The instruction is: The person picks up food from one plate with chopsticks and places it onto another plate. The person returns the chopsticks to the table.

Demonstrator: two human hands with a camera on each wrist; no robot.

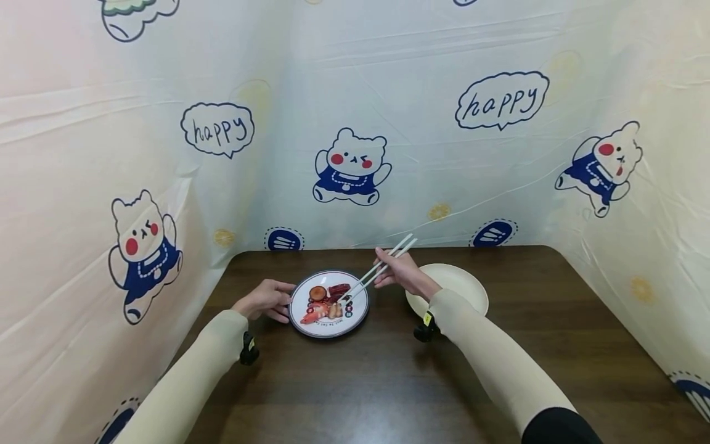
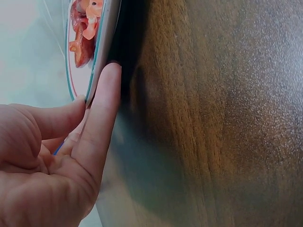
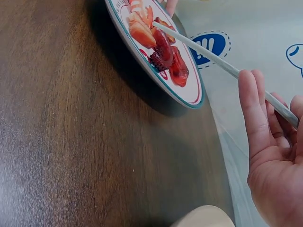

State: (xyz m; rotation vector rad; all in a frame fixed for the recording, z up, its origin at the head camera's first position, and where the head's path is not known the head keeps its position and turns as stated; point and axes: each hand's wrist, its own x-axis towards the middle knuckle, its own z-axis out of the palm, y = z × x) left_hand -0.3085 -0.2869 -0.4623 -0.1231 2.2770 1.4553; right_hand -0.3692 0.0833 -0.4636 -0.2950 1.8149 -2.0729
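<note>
A white plate with a dark rim (image 1: pixel 328 333) stands left of the table's middle, bearing several food pieces: a shrimp (image 1: pixel 314 313), a round brown piece (image 1: pixel 318 293) and dark red pieces (image 1: pixel 339 288). My left hand (image 1: pixel 269 300) pinches its left rim, thumb on the edge and fingers beneath in the left wrist view. Pale chopsticks (image 3: pixel 215 57) are held in my right hand (image 1: pixel 403 273). Their tips reach down among the food, near a light brown piece (image 1: pixel 334 311). Whether the tips grip any piece I cannot tell.
Under my right wrist lies a cream plate (image 1: pixel 470 285), partly hidden by the sleeve. Both plates are on a dark wooden table (image 1: pixel 344 388). A printed cloth (image 1: pixel 421 123) encloses the table at the back and sides.
</note>
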